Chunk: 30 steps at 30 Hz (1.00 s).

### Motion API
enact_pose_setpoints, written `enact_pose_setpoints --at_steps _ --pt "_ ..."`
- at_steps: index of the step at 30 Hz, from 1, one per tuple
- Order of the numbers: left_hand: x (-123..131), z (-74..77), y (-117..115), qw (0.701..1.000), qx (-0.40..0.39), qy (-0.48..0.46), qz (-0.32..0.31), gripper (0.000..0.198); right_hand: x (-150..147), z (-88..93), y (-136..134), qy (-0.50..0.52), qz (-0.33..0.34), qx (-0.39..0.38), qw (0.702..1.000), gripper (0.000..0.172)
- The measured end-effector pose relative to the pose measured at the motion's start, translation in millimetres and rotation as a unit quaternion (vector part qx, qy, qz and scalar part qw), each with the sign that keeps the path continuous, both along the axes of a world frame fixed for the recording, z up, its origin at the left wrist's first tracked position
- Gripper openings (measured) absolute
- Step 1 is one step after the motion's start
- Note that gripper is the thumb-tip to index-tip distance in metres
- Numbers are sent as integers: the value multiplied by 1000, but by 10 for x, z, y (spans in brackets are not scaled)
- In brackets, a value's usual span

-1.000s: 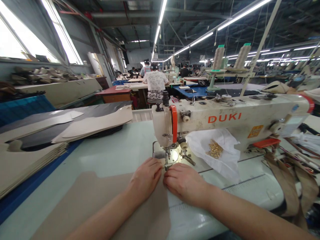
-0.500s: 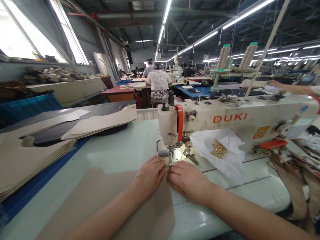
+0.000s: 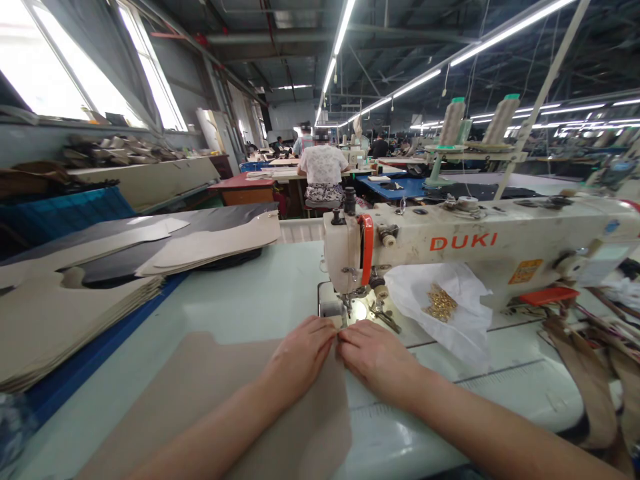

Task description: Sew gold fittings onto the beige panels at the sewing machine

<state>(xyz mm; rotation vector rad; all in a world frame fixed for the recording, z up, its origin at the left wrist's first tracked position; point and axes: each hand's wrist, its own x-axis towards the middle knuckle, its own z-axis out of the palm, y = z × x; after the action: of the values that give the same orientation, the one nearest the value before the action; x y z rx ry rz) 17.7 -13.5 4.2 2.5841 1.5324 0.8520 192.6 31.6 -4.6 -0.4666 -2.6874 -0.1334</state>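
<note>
A large beige fabric panel (image 3: 220,380) lies flat on the pale green table, its top corner just in front of the needle of the sewing machine (image 3: 460,233). At that corner my left hand (image 3: 305,350) is closed on the panel's edge, fingers bent and pressed together. Close beside it, my right hand (image 3: 375,353) is closed at the same edge, fingertips pinched near the presser foot (image 3: 346,305). The fingertips of both hands nearly meet. Whatever small piece may sit between them is hidden by the fingers.
Right of the needle, small gold metal rings (image 3: 440,303) lie on a white cloth (image 3: 410,287). Stacked beige panels (image 3: 90,313) stand at the left. Brown straps (image 3: 575,373) hang at the right edge. Thread cones (image 3: 453,123) rise behind the machine. A person (image 3: 324,167) sits ahead.
The view has shifted slightly, so the scene sits a little lower and to the right. Both hands keep nearly the same place at the panel. Another person's arm at the right has gone from view.
</note>
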Motion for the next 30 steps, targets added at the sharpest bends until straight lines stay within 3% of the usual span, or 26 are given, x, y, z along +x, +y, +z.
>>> enact_pose_setpoints --at_steps 10,30 --pt "86 21 38 1000 -3 -11 11 24 78 117 94 -67 14 26 997 4" --pt "111 -59 306 999 33 5 -8 23 163 62 291 -57 -4 -1 998 3"
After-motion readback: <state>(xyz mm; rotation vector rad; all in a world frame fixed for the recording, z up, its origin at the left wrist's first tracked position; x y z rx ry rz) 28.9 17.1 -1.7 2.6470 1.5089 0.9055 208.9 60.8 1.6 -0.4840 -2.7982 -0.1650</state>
